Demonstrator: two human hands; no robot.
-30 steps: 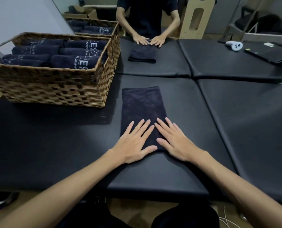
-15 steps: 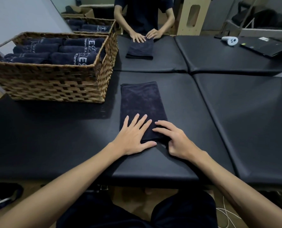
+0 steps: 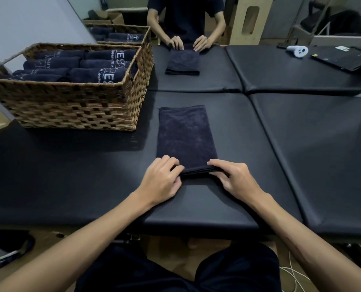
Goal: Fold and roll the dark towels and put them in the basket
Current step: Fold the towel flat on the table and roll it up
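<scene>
A dark towel (image 3: 186,135), folded into a long narrow strip, lies flat on the black padded desk (image 3: 301,165), its length running away from the person and its near end right at the hands. The left hand (image 3: 160,182) grips the near left corner with its fingers (image 3: 171,165) curled over the edge, and the right hand (image 3: 236,180) grips the near right corner the same way, with the thumb on top of the cloth; between the two hands the near edge is lifted a little and shows several stacked layers. To the left of the towel, near but apart from it, a woven wicker basket (image 3: 74,108) stands on the desk, holding rolled dark towels (image 3: 99,74) with pale lettering, laid side by side in rows. Behind it stands a second wicker basket (image 3: 133,31), also with rolled towels in it. Across the desk a second person (image 3: 186,15) in a dark top has both hands on the far end of another folded dark towel (image 3: 182,62). At the far right of the desk lie a white controller (image 3: 297,51) and, just beside it, a closed black laptop (image 3: 344,59). A light wooden panel (image 3: 249,20) with an oblong cutout stands behind the desk.
</scene>
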